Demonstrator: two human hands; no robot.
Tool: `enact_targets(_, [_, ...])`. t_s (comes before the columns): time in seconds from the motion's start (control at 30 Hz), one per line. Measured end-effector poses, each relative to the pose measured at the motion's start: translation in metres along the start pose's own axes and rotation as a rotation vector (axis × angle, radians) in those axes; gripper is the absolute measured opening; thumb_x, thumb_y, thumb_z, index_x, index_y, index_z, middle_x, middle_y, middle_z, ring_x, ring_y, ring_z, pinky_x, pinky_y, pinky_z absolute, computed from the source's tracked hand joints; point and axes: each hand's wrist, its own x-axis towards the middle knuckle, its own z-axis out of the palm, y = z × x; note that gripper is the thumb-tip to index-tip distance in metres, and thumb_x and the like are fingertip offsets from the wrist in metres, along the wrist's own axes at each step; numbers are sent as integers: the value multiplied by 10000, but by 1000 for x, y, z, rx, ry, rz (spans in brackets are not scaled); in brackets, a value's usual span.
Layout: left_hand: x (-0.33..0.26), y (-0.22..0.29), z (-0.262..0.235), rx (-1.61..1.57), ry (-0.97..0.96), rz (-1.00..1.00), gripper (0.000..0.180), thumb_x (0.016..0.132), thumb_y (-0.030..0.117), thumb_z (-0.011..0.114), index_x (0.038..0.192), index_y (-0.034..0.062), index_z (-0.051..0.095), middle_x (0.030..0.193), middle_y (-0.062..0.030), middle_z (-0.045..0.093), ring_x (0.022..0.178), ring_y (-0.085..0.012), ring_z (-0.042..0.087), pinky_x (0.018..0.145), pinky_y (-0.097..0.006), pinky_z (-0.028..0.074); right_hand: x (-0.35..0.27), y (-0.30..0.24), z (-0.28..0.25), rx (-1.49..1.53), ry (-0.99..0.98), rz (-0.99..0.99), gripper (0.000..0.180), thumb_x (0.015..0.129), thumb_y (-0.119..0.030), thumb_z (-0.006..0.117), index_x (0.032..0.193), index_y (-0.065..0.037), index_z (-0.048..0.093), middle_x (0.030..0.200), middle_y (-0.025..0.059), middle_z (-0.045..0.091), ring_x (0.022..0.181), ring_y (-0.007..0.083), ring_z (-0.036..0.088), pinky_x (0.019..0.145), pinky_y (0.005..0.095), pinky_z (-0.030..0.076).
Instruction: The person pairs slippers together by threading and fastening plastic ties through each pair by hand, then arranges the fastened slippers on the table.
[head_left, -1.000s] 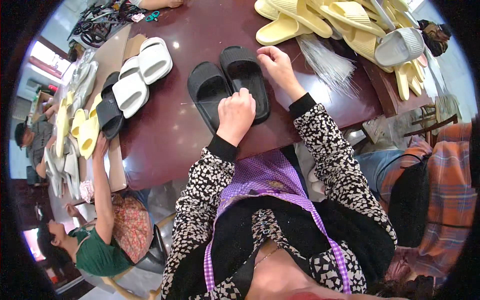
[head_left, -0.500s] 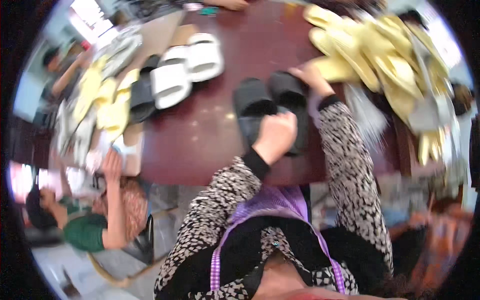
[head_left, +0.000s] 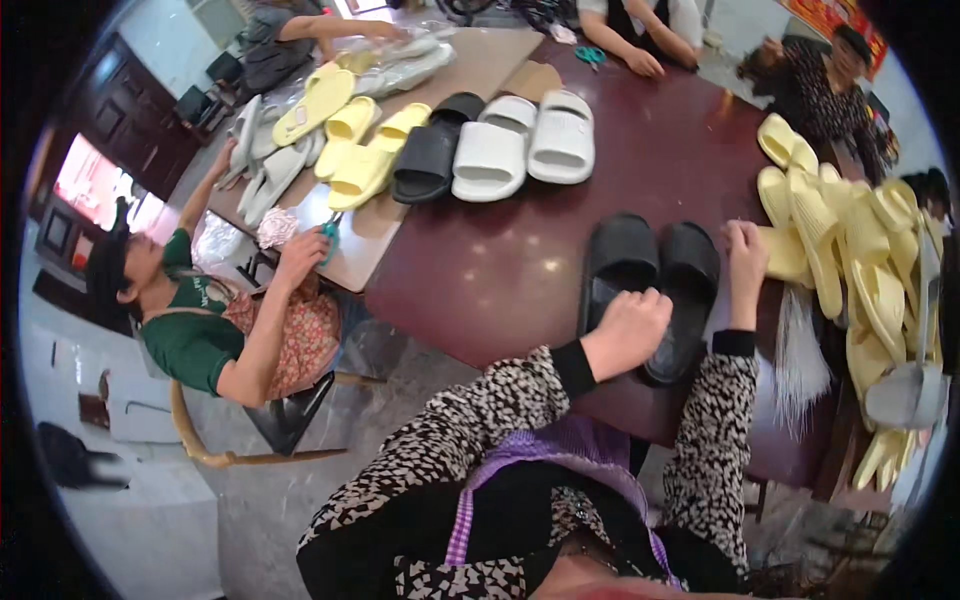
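Black slippers (head_left: 650, 285) lie side by side on the dark red worktop (head_left: 500, 270); left hand (head_left: 628, 330) rests on their heels with fingers curled together, right hand (head_left: 747, 262) grips the right slipper's edge

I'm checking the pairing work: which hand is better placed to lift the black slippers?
Probably the left hand: it rests closed at the heel ends of both black slippers, while the right hand only touches the outer edge.

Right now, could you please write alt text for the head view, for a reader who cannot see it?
A person's left hand and right hand rest on a pair of black slippers lying side by side on a dark red table. Yellow slippers are piled to the right; white slippers lie farther back.
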Motion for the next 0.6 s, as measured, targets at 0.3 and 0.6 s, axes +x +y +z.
enact_targets(0.3, [-6,-6,-16,-491,-96,-213,116,802,89,601,749,6,539,669,-130,542,600,-175,556,551,-300,435,-20,-26,27,371,-143,152,141,878,-137,574,855,-14,640,683,11,619,591,58,526,543,190,406])
enact_targets(0.6, [-6,-10,-16,-943,-402,-412,72,817,61,587,785,7,551,648,-94,517,586,-87,482,556,-235,407,-28,0,31,466,-180,231,146,858,-146,611,800,-13,627,648,12,607,559,53,517,525,189,412])
